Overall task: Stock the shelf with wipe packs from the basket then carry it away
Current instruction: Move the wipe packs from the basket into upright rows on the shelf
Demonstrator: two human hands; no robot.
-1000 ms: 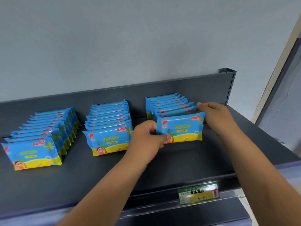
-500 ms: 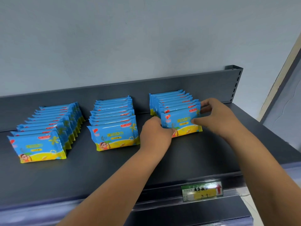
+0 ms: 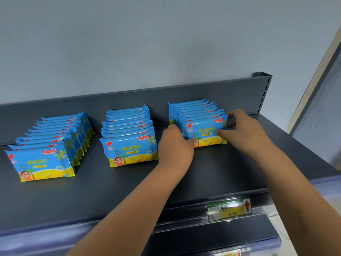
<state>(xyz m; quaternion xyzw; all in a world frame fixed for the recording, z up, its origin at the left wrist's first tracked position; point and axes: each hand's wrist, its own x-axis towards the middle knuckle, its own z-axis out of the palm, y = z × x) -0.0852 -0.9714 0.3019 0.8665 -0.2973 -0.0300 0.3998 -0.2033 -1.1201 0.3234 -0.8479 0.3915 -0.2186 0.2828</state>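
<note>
Three rows of blue and yellow wipe packs stand on the dark grey shelf: a left row, a middle row and a right row. The front pack of the right row stands upright against the packs behind it. My left hand grips its lower left corner. My right hand holds its right end, thumb on the front face and fingers curled behind the right edge. The basket is not in view.
A low dark back panel runs along the rear of the shelf, ending in a slotted upright at the right. A green and yellow price label sits on the shelf's front rail. A pale wall rises behind.
Both hands have pushed the front pack back until it stands against the right row. The camera view has shifted slightly.
</note>
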